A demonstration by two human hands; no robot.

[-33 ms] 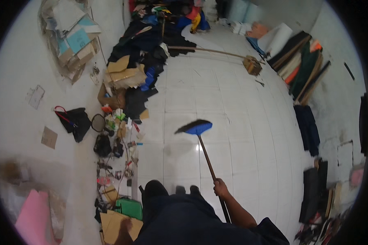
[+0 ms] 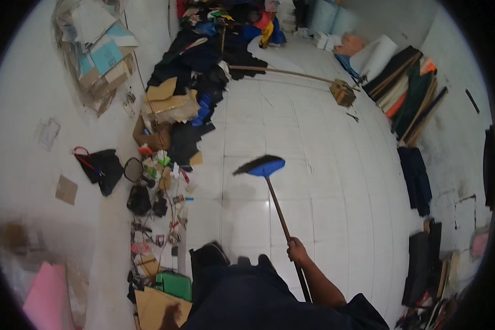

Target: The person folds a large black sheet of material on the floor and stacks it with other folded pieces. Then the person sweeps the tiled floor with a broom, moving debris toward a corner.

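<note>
My right hand point(image 2: 297, 251) is closed round the brown handle of a broom point(image 2: 278, 206), which slants away from me across the floor. The broom's blue head point(image 2: 267, 168) rests on the white tiles, its dark bristles fanning out to the left. At the lower left, my left hand point(image 2: 172, 314) hangs blurred in front of a tan cardboard sheet point(image 2: 149, 306). Its fingers are smeared, and I cannot tell whether it touches the cardboard. Beside it lies a green case point(image 2: 174, 286). My dark shoe point(image 2: 210, 254) shows on the tiles below the broom head.
Small clutter and a black bag point(image 2: 139, 200) line the left wall. Dark cloth pieces point(image 2: 177, 71) are heaped at the far left. A long pole point(image 2: 286, 72) lies across the floor to a brown block point(image 2: 342, 93). Fabric rolls point(image 2: 416, 91) lean on the right wall.
My left hand has dropped slightly lower beside my body. My left shoe has shifted a little to the right. The broom and right hand are nearly unchanged.
</note>
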